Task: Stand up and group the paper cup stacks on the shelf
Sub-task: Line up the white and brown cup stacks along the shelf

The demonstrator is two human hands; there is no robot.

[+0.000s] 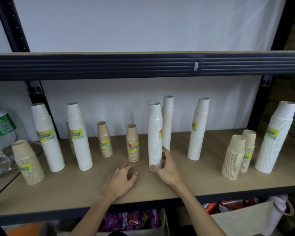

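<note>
Right hand (166, 165) wraps base of tall white paper cup stack (155, 133), upright, long axis vertical, mid-shelf near edge. Left hand (122, 180) rests just left, fingers loosely curled, empty. Short brown cup stack (132, 143) stands just beyond it.

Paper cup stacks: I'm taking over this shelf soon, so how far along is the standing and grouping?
Standing looks done: every stack in view is upright on the shelf. In hand: the right hand grips the base of a tall white stack; the left hand rests empty on the shelf. Left: grouping. Short brown stacks sit scattered among the white ones, with only the brown pair at right together.
</note>
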